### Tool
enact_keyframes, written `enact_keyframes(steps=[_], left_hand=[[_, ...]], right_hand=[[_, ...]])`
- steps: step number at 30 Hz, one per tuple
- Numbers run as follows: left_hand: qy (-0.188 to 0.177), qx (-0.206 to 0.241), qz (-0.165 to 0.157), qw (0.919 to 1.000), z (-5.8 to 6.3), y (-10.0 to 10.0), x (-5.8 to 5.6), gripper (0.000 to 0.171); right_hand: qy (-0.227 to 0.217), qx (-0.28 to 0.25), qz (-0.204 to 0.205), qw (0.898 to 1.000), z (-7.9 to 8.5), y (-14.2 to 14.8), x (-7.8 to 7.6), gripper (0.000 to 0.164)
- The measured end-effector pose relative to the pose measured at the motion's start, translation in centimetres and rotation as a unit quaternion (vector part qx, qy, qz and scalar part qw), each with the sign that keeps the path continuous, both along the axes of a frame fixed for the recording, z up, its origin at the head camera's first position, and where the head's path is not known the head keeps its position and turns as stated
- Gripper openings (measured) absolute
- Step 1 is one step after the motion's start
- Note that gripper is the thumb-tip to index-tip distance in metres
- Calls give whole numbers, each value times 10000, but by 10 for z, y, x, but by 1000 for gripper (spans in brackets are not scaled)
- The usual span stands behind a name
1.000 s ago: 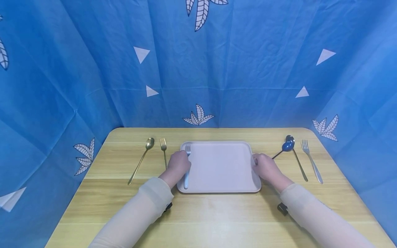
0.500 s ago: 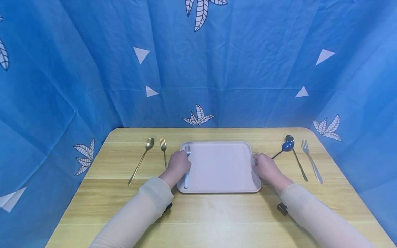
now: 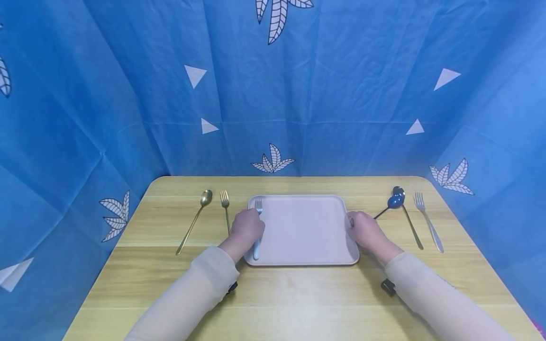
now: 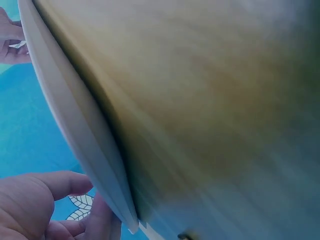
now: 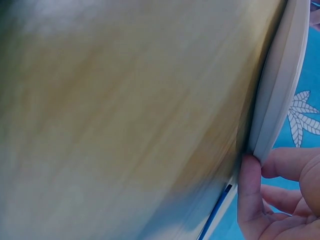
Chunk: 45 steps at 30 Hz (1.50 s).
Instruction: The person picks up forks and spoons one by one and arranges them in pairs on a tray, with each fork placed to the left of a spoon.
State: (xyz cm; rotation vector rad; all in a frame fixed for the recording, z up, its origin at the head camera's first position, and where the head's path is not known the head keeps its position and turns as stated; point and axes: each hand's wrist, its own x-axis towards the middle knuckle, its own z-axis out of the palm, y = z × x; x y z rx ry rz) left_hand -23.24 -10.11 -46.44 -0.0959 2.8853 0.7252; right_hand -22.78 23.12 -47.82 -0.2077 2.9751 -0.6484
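A pale pinkish rectangular tray (image 3: 304, 232) lies on the wooden table, seen edge-on in both wrist views. At its left rim my left hand (image 3: 247, 228) pinches it, the thumb (image 4: 75, 183) at the upper edge and a finger below. On the opposite side, my right hand (image 3: 366, 229) grips the right rim between thumb (image 5: 287, 162) and finger. Inside the tray, along its left side, lies a fork (image 3: 257, 249) with a light blue handle and silver tines. The left hand covers the middle of that fork in the head view.
Left of the tray lie a gold spoon (image 3: 194, 221) and a gold fork (image 3: 226, 208). To the right are a blue spoon (image 3: 394, 202), a dark-bowled spoon (image 3: 412, 226) crossing near it, and a silver fork (image 3: 429, 222). Blue patterned cloth (image 3: 341, 94) surrounds the table (image 3: 298, 303).
My left hand has shifted very slightly to the right over the rim. The right hand, the tray and the cutlery stay where they were.
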Motion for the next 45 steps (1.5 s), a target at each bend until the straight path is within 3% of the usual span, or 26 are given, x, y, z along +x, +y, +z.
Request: enact_keyframes(steps=[12,20,30,39,45], left_hand=[[538,-722,-43,9959,9,-9,-1,22],[638,-673,-66,9957,11,-20,-2,22],[996,-743,222,9920,19,-50,-1,34],[1162,-779,363,9895,15,-79,-6,39],[927,-976,526,9895,11,-93,-7,46]], right_hand=[[-57,-29,-38,10000,-1,0,0,37],[-8,-73,16,10000,-1,0,-1,35],[-26,-73,-10,10000,-2,0,-2,34],[-44,-50,-10,10000,-1,0,-2,34],[5,14,18,10000,-1,-2,-1,31]])
